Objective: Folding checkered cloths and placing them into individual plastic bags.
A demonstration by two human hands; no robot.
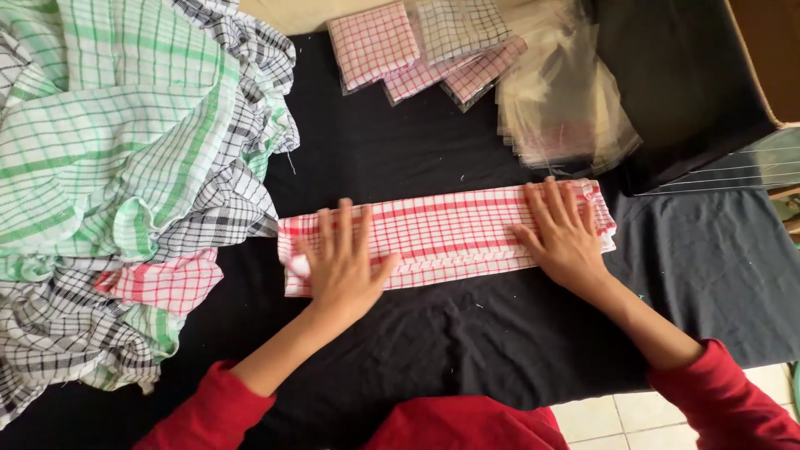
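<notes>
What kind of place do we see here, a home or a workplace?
Probably a small workplace for folding and packing cloths. Both hands, left hand and right hand, press a folded red checked cloth; beside it lie a heap of unfolded cloths, clear bags and packed cloths.

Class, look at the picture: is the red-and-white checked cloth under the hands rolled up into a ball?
No. The red-and-white checked cloth lies folded in a long flat strip, with the left hand and right hand pressed flat on it.

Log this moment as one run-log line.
left hand: flat on red checked cloth | right hand: flat on it | cloth: folded strip on black table cover
</notes>
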